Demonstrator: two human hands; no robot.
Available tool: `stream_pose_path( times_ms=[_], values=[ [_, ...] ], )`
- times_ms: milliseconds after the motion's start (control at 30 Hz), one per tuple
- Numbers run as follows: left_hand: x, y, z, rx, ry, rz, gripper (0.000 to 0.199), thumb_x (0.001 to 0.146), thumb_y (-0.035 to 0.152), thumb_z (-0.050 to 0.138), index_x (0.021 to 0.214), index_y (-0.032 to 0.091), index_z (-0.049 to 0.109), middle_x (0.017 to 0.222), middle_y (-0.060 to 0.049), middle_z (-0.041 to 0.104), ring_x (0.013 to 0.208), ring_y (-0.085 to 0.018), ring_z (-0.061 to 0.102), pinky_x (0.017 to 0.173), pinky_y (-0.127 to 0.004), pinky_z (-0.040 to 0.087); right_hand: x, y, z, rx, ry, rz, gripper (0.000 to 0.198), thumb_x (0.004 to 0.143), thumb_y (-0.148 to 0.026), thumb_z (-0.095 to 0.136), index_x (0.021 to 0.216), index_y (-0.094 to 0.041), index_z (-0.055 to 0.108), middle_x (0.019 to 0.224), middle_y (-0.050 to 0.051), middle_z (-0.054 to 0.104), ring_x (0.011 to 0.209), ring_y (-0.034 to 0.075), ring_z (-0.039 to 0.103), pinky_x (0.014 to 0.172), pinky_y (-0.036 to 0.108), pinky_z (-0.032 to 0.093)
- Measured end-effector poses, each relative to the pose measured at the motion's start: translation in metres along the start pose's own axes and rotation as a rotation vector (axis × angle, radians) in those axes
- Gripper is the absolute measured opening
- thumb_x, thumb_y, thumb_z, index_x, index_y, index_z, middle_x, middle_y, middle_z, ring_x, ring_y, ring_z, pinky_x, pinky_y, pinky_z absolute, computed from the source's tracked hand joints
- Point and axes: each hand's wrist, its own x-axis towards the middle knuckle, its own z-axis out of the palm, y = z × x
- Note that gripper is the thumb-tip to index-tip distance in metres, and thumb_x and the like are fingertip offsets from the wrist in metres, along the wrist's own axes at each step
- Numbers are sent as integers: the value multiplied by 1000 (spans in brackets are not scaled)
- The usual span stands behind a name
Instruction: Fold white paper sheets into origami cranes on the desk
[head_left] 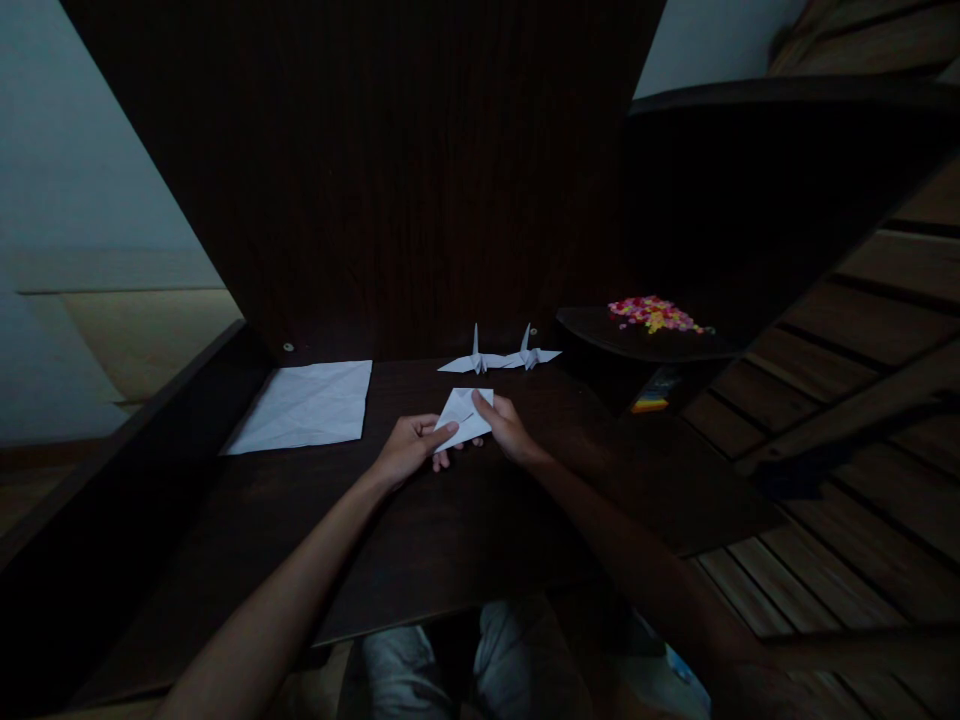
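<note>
A small folded sheet of white paper [466, 412] is held up above the dark desk between both hands. My left hand [409, 445] grips its left side, the thumb pressed flat on top and the fingers curled beneath. On the right side my right hand [510, 425] pinches it, thumb on the upper face near the top edge. Just beyond the hands stand two white folded paper cranes [499, 361], their pointed parts sticking up. A larger creased white sheet [307, 405] lies flat at the left of the desk.
A low corner shelf [592, 328] on the right carries a pile of small colourful pieces [656, 314]. Beneath it is a small item with coloured stripes [651, 403]. The desk's tall back panel [390, 180] and left side board [127, 440] bound the work surface. Wooden slats stand at right.
</note>
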Motion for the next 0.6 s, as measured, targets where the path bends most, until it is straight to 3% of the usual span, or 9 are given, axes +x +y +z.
stream_pose_path(
  times_ms=[133,400,600],
  values=[
    [-1,2,1,85,11,39,34,75,46,68,74,11,65,52,-1,60,40,-8,49,37,-18,34,-3,-4,0,-55,-5,2,39,59,-48,77,75,-14,64,63,1,64,48,11,54,39,21,40],
    [-1,2,-4,244,-48,79,37,81,47,60,72,11,65,45,2,53,37,-7,42,39,-18,28,1,-2,-4,23,70,32,33,57,-41,79,70,-14,67,65,2,66,55,13,56,51,24,42],
    [-2,1,-4,332,-98,91,36,80,46,61,68,12,63,49,2,56,41,-8,45,44,-19,32,1,-7,-6,0,67,-4,28,55,-35,80,73,-16,70,68,0,66,58,12,56,53,23,41]
  ],
)
